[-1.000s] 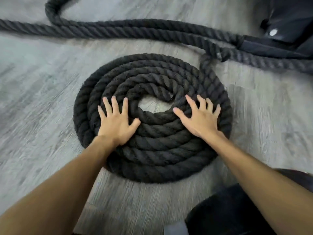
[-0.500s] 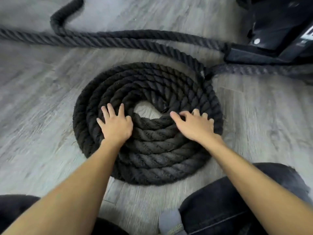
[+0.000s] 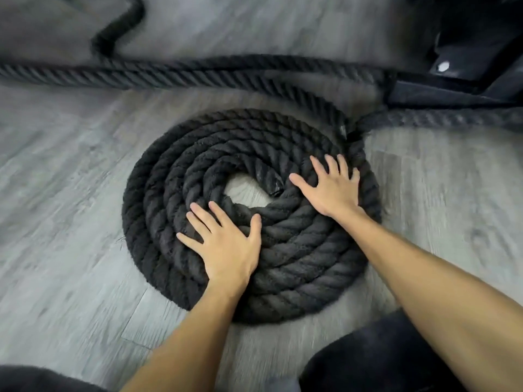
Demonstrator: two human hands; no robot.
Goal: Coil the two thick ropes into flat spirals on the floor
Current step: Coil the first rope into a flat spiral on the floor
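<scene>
A thick black rope lies wound into a flat spiral [image 3: 297,267] on the grey wood floor, with a small bare gap at its centre and the capped rope end [image 3: 270,182] beside that gap. My left hand [image 3: 226,244] presses flat on the near-left turns, fingers spread. My right hand [image 3: 331,188] presses flat on the right turns, fingers spread. The spiral's outer turn leads off at the upper right toward a black anchor. A second stretch of rope [image 3: 175,73] runs uncoiled across the floor behind the spiral, looping at the upper left.
A black machine base [image 3: 467,52] with a bolt stands at the upper right, where the ropes attach. My dark-trousered knees [image 3: 376,360] are at the bottom edge. Grey plank floor [image 3: 65,222] surrounds the coil.
Both hands went from curled on the rope half a second ago to flat with spread fingers. My left hand shifted toward me and rightward; the view came closer.
</scene>
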